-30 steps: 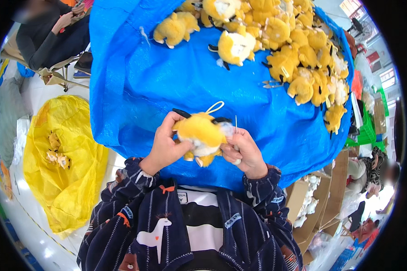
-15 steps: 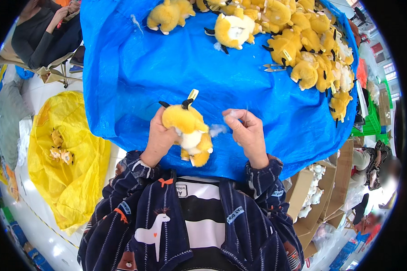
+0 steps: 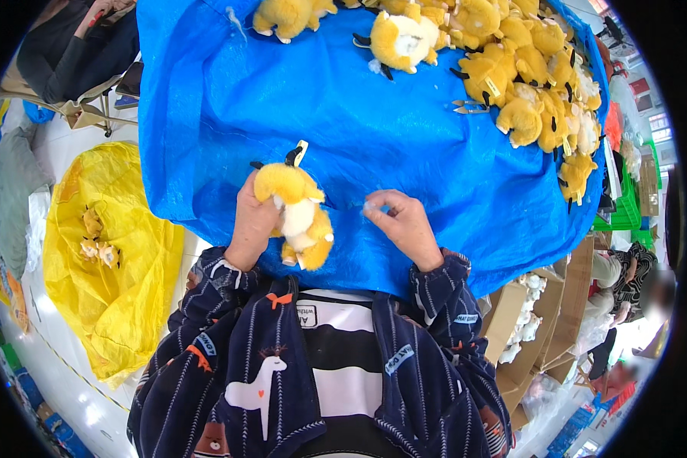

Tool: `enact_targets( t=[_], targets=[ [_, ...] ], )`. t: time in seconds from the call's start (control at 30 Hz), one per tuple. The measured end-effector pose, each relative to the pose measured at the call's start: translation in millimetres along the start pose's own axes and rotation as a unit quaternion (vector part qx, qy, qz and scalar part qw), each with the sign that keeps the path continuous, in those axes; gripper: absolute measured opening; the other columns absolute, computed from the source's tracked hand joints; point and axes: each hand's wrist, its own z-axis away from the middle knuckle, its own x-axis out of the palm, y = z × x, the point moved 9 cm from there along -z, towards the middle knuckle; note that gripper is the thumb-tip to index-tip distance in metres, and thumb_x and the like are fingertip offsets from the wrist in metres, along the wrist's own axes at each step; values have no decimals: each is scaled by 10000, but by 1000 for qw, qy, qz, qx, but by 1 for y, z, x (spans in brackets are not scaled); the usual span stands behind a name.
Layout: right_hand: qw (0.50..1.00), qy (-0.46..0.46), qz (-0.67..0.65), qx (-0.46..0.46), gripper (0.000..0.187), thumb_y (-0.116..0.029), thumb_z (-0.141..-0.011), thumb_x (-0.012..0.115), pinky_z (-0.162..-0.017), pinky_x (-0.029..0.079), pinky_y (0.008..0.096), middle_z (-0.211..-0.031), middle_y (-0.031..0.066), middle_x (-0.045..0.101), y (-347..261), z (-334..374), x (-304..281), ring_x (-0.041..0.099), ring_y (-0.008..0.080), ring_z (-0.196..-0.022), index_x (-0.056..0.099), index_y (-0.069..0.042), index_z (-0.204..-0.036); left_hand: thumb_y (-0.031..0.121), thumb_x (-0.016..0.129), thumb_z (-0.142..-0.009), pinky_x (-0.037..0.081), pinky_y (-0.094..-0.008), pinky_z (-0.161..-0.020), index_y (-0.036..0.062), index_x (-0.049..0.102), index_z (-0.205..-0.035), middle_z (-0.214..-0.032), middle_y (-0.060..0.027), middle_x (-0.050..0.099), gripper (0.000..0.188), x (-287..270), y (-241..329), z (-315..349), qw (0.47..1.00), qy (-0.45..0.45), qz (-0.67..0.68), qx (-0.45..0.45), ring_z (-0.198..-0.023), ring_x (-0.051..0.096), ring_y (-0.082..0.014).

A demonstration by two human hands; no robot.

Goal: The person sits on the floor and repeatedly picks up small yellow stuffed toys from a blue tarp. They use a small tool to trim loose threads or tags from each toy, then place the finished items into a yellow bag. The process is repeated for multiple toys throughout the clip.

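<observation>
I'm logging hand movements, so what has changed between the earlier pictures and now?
The right hand has let go of the yellow-and-white plush toy and is now apart from it. The left hand has moved the toy to the left, and the toy now hangs more upright. The left hand's grip, the toy pile and the small metal snips stayed as they were.

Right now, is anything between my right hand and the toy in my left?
Nothing visible: just a gap over the blue sheet separates your right hand from the toy; a fine thread might not show.
</observation>
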Motion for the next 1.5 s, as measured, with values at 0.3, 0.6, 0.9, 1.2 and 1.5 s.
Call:
enact_targets(
  t=[0.3,0.6,0.9,1.2,1.5],
  targets=[
    [974,15,224,38,123,-123,-758,614,-584,479,398,-680,200,596,51,7,4,606,349,-644,634,-10,-802,74,547,-809,458,-262,-788,-5,453,-1096,-1007,-77,557,312,16,-25,0,988,-74,-111,-79,-909,553,-132],
    [989,19,-145,-9,125,-67,-802,628,-577,460,227,-793,67,657,-44,5,14,569,83,-651,646,-4,-908,93,570,-780,457,-255,-714,-18,450,-1020,-937,-80,541,290,31,-23,2,990,-77,-84,-79,-849,530,-114],
    [994,-48,98,5,187,-177,-752,624,-569,469,439,-711,206,586,-19,0,62,588,373,-665,539,-11,-765,59,591,-767,437,-251,-692,-10,441,-998,-897,-70,529,284,36,-29,14,980,-77,-180,-45,-812,508,-102],
    [967,-97,211,-101,331,-155,-751,638,-618,506,378,-1010,177,583,-53,28,68,615,330,-781,547,-14,-1037,47,606,-717,447,-264,-679,-2,489,-922,-822,-60,544,241,35,-38,7,975,-104,-192,-39,-785,519,-110],
    [967,-152,204,-11,251,-225,-683,643,-595,481,419,-779,187,606,14,25,88,600,348,-690,563,3,-753,20,594,-792,316,-319,-1013,-18,283,-1316,-1292,-142,419,611,37,-58,32,931,-283,45,-225,-1217,401,-208]
  ],
)
